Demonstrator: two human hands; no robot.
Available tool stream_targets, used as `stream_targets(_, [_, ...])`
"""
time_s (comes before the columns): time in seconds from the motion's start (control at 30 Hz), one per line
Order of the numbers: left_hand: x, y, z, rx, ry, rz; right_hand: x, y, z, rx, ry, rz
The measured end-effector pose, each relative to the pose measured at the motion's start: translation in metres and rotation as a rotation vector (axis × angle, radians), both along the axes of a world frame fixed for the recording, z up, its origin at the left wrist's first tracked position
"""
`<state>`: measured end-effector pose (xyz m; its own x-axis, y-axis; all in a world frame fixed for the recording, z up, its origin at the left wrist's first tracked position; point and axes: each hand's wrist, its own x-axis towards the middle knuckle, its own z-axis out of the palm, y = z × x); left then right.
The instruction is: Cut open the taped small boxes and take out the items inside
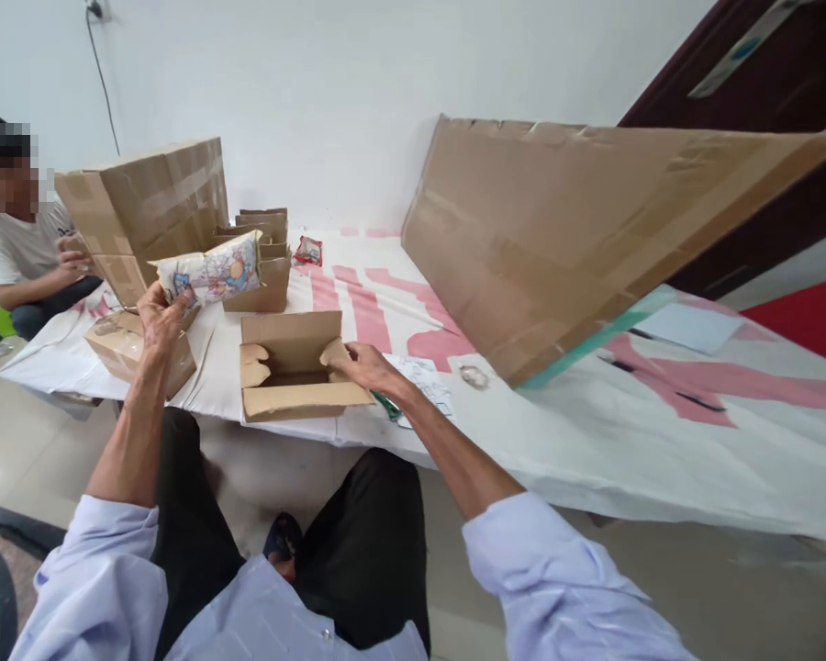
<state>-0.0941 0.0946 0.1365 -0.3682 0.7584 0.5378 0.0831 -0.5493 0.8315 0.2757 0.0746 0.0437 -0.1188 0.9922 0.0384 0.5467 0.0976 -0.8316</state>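
Observation:
My left hand [161, 317] is closed on one end of a white printed packet [213, 271] with cartoon pictures, held raised over the table's left part. My right hand [366, 367] grips the right flap of an open cardboard box [303, 399] at the table's front edge. The box stands with its flaps up or folded outward, and its inside looks dark. Below my left hand sits another cardboard box [172, 367] with clear tape on it. Beside my right hand lies a white printed sheet or packet [423, 390], with a green item [387, 407] partly hidden by my forearm.
Several open boxes [268, 285] stand behind, near a large carton [165, 197]. A red packet [308, 251] lies by them. A big cardboard panel [557, 211] leans on the right; a tape roll [474, 376] lies before it. A person [20, 248] sits at far left.

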Motion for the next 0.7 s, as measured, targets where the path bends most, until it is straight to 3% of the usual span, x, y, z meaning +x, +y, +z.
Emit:
stream_targets(0.2, [0.003,0.026,-0.058,-0.225,0.093,0.038,0.006,-0.023,-0.005,0.101,-0.108,-0.005])
stream_targets(0.4, [0.016,0.054,-0.101,-0.376,0.151,-0.056,0.011,-0.046,-0.004,0.093,-0.042,0.023])
stream_targets(0.53, [0.024,0.079,-0.118,-0.42,0.17,-0.105,0.013,-0.054,-0.004,0.08,-0.016,0.016])
stream_targets(0.7, [0.033,0.118,-0.123,-0.383,0.199,-0.079,0.013,-0.057,0.0,0.062,-0.033,0.001])
